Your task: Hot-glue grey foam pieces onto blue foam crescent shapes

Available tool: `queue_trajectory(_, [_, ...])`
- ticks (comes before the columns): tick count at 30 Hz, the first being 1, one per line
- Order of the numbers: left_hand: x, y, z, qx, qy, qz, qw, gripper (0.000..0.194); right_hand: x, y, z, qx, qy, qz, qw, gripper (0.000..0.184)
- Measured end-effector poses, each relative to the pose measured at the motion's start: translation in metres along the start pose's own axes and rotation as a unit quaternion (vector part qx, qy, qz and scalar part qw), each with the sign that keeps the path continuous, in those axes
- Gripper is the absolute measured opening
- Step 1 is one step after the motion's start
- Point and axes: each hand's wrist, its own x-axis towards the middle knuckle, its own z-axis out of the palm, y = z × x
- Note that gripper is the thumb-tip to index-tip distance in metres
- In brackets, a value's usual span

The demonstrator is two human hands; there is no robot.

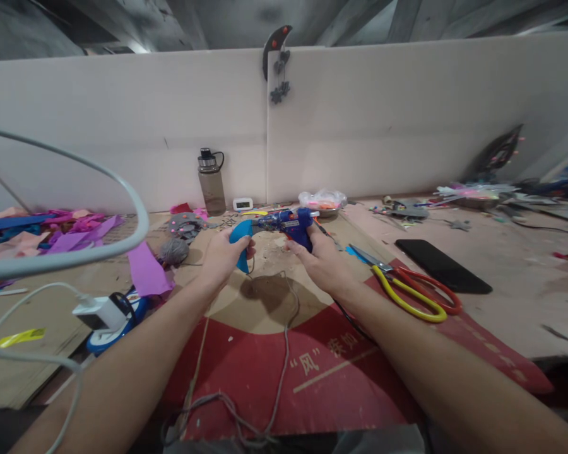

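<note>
A blue piece of felt or paper (243, 247) is pinched in my left hand (219, 257), its curved lower part hanging below the fingers. My right hand (325, 260) grips the handle of a blue hot glue gun (299, 226). The gun's nozzle points left and meets or nearly meets the top of the blue piece; I cannot tell whether they touch. Grey yarn (288, 328) trails down over the red and brown cardboard (350, 384) beneath my hands. To the right of my right hand lie large scissors (407, 284) with one red and one yellow handle.
A black phone (442, 265) lies right of the scissors. Bottle (212, 184), small white digital display (243, 203) and bagged bowl (322, 203) stand along the wall. Coloured scraps (66, 236), a yarn ball (174, 251) and a power strip (116, 325) are left; a pale cable (99, 167) loops nearby.
</note>
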Motion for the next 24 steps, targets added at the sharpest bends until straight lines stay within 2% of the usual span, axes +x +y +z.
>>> queue_trajectory(18, [-0.0065, 0.0098, 0.0012, 0.103, 0.004, 0.040, 0.994, 0.011, 0.0000, -0.0051, -0.0031, -0.054, 0.031, -0.005, 0.998, 0.032])
queue_trajectory(21, [-0.0050, 0.0070, 0.0008, 0.082, 0.004, 0.024, 0.996, 0.011, 0.0002, -0.0050, -0.0034, -0.016, 0.046, -0.009, 0.999, 0.032])
queue_trajectory(24, [-0.0021, 0.0025, 0.0001, 0.014, -0.004, -0.008, 1.000, 0.013, 0.0024, -0.0014, -0.0025, 0.092, 0.042, 0.024, 0.995, 0.028])
